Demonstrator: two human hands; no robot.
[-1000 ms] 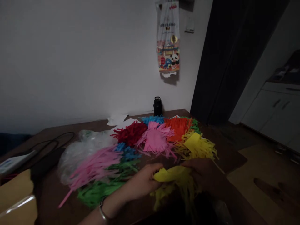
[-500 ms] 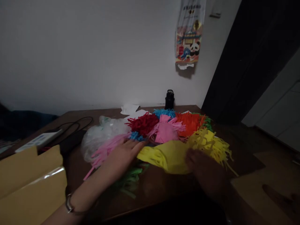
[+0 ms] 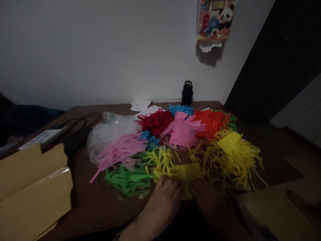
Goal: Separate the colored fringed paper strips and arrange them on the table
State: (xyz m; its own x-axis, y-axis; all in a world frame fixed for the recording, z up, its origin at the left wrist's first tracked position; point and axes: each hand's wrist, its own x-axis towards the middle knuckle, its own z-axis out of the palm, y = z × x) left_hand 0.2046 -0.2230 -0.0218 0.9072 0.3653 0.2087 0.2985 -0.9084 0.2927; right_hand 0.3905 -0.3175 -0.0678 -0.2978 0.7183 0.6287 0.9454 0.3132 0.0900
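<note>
Piles of fringed coloured paper cover the brown table. My left hand lies flat with fingers spread, its tips resting on the near edge of a yellow fringed paper piece. My right hand sits in shadow beside it, fingers stretched onto the same yellow piece. Just left of it lies a green fringe pile, then a pink strip bundle. A larger yellow pile lies to the right. Behind are red, pink, orange and blue piles.
A crumpled clear plastic bag lies left of the piles. Tan envelopes fill the near left corner. A white power strip with black cables sits at the far left. A black bottle stands by the wall, under a panda poster.
The yellow piece was held up folded, then spread out, and now lies flat on the table with both hands pressing its near edge. The camera view has tilted down and left.
</note>
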